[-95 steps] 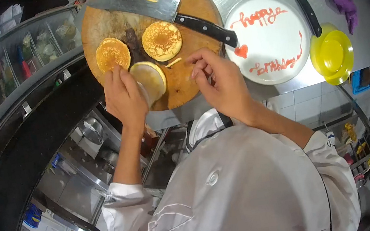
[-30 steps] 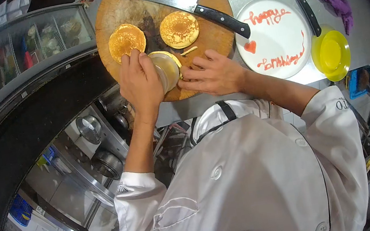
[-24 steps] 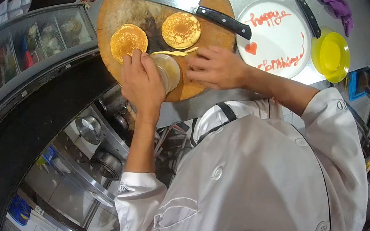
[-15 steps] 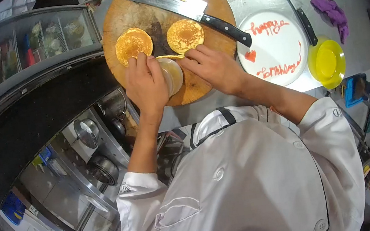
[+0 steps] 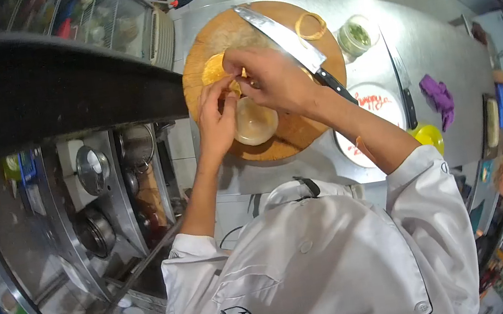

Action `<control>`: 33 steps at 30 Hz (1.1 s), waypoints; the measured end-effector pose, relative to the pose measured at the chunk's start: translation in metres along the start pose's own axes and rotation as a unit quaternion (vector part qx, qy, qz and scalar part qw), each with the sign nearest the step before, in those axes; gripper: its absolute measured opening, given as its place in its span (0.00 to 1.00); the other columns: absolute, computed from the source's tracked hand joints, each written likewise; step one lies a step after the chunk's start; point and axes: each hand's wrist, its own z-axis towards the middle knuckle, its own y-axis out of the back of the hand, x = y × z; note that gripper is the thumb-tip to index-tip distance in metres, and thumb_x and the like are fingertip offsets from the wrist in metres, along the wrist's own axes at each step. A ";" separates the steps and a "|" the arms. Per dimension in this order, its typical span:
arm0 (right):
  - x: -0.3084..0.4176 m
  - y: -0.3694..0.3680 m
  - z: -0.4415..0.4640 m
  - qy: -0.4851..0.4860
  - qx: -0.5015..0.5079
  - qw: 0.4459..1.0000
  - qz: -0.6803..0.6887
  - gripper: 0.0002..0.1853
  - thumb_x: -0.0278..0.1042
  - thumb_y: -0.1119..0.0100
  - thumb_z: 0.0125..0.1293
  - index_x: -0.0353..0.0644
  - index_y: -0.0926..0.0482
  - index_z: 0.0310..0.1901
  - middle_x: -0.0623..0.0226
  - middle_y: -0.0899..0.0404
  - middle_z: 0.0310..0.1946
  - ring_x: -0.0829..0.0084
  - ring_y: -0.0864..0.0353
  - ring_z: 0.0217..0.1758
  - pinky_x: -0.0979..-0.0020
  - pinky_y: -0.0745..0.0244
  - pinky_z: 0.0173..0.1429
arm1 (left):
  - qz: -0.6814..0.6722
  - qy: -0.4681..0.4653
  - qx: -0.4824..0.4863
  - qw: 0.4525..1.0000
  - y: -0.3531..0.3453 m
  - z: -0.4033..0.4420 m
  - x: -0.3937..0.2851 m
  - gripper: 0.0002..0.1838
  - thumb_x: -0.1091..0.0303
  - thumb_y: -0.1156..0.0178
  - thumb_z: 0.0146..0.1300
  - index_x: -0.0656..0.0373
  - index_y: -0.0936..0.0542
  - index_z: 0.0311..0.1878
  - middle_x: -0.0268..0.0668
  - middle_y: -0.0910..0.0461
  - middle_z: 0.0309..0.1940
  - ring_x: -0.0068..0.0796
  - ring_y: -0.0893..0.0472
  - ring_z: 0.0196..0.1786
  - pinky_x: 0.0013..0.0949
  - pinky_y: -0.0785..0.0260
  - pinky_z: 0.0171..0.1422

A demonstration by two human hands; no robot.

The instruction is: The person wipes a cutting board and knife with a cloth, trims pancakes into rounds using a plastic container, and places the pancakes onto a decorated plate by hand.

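My left hand (image 5: 218, 113) and my right hand (image 5: 271, 78) meet over the round wooden board, fingertips pinched together. Between them is a bit of thin yellow pancake strip (image 5: 234, 87), mostly hidden by the fingers. Just beyond my fingers lies a golden pancake (image 5: 213, 69), partly covered by my right hand. The second pancake is almost wholly hidden behind my right hand and wrist. A pale round bowl (image 5: 255, 122) stands on the board just below my hands. A large knife (image 5: 286, 36) with a black handle lies across the board's right side, beside a ring of pancake trimming (image 5: 311, 26).
The wooden board (image 5: 300, 140) rests on a steel table (image 5: 447, 84). To the right are a tub of green stuff (image 5: 358, 35), a second knife (image 5: 397, 66), a white plate with red lettering (image 5: 377, 92), a purple cloth (image 5: 438, 100) and a yellow bowl (image 5: 430, 137). Shelves with pots stand left.
My hands have come together, the right one moving left over the board towards the left pancake. The strip stretched between them before is now mostly covered. The camera view has shifted.
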 end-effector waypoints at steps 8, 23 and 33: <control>0.052 -0.041 -0.002 0.038 0.035 0.998 -0.019 0.14 0.31 0.29 0.74 0.40 0.19 0.57 0.51 0.20 0.57 0.45 0.15 0.59 0.52 0.16 0.57 | -0.006 0.124 0.042 0.991 0.062 -0.040 -0.001 0.14 0.70 0.41 0.87 0.64 0.14 0.66 0.33 0.10 0.49 0.24 0.14 0.50 0.31 0.20 0.59; 0.052 -0.019 -0.059 0.030 0.120 0.981 -0.148 0.33 0.40 0.25 0.70 0.41 0.22 0.75 0.50 0.23 0.77 0.45 0.23 0.79 0.46 0.26 0.80 | -0.235 0.247 0.011 0.940 0.080 -0.131 -0.028 0.12 0.64 0.42 0.91 0.64 0.21 0.52 0.37 0.08 0.37 0.22 0.10 0.39 0.30 0.19 0.45; 0.037 -0.001 -0.152 -0.141 0.098 0.984 -0.040 0.29 0.19 0.32 0.62 0.37 0.19 0.68 0.46 0.21 0.61 0.46 0.16 0.63 0.53 0.19 0.69 | -0.159 0.230 0.254 0.926 0.036 -0.140 -0.085 0.11 0.67 0.36 0.87 0.67 0.20 0.55 0.40 0.09 0.42 0.22 0.09 0.46 0.32 0.17 0.52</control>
